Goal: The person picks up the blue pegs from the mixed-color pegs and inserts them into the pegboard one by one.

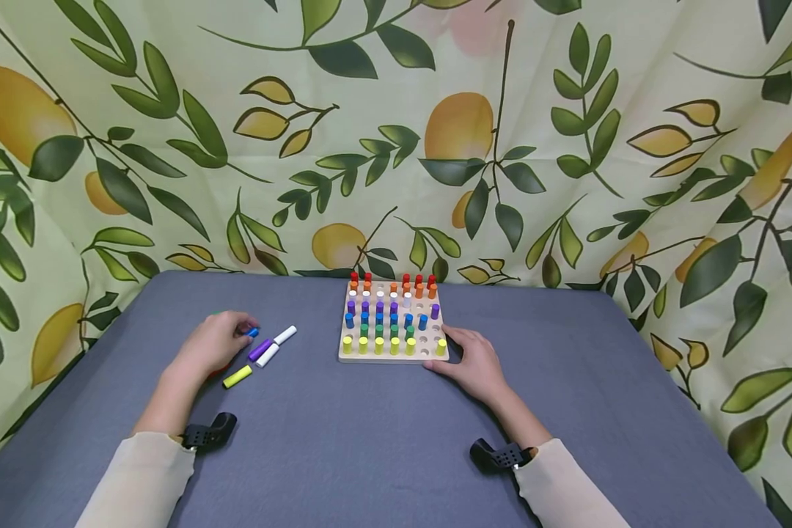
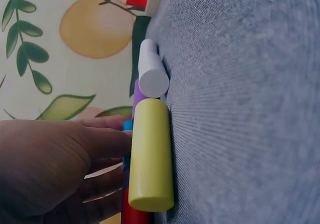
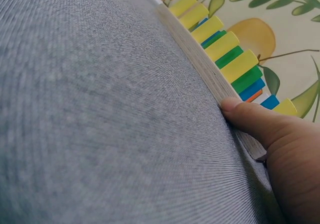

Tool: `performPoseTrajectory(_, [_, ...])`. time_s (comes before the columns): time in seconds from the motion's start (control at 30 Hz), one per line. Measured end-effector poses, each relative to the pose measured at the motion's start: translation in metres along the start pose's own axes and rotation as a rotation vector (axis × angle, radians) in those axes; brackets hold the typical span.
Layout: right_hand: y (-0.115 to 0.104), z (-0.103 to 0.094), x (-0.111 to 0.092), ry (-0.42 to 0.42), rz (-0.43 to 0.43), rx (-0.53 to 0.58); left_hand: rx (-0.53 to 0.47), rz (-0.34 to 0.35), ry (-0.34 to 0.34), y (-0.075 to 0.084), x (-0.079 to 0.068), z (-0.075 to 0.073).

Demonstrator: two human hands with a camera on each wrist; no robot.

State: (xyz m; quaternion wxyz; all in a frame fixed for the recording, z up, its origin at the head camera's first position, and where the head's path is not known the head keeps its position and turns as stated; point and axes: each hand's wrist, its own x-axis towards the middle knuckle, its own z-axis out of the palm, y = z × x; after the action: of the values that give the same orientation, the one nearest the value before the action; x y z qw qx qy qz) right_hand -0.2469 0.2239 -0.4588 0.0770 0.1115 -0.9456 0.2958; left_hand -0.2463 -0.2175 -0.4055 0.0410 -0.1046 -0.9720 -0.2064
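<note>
At the left of the table, my left hand (image 1: pixel 219 342) pinches a blue peg (image 1: pixel 253 332) between thumb and fingertips, low among loose pegs. Beside it lie a purple peg (image 1: pixel 260 350), two white pegs (image 1: pixel 285 335) and a yellow peg (image 1: pixel 237 377). A red peg (image 2: pixel 135 210) is partly hidden beneath that hand. My right hand (image 1: pixel 474 364) grips the near right corner of a wooden pegboard (image 1: pixel 369 359), its thumb (image 3: pixel 245 115) along the front edge. Rows of red, orange, white, purple, blue, green and yellow pegs stand upright in the board, with several bare holes toward the right.
A blue-grey cloth (image 1: pixel 343 447) covers the table. Behind it hangs a curtain (image 1: pixel 383 81) printed with leaves and fruit, reaching down to the table's back edge. Each wrist wears a black camera strap.
</note>
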Motion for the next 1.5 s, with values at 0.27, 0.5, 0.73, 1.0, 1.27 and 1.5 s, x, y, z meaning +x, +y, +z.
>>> performPoseTrajectory(0.27, [0.0,0.001,-0.002,0.001,0.017,0.004,-0.027,0.028,0.029,0.013,0.002,-0.003])
performPoseTrajectory(0.5, [-0.003,0.0,-0.002,-0.002,0.029,0.017,-0.114,0.019,0.046,0.04,0.006,-0.01])
performPoseTrajectory(0.73, [-0.003,0.001,0.0,-0.003,0.042,0.044,-0.155,0.055,0.035,0.082,0.017,-0.006])
performPoseTrajectory(1.0, [0.002,-0.002,-0.003,0.005,0.056,0.041,-0.199,0.175,0.0,0.153,0.041,0.002])
performPoseTrajectory(1.27, [0.005,-0.002,-0.003,0.001,0.051,0.04,-0.176,0.299,-0.009,0.206,0.071,0.033])
performPoseTrajectory(1.5, [0.006,0.001,0.003,0.025,0.028,0.046,-0.168,0.337,-0.046,0.234,0.089,0.059])
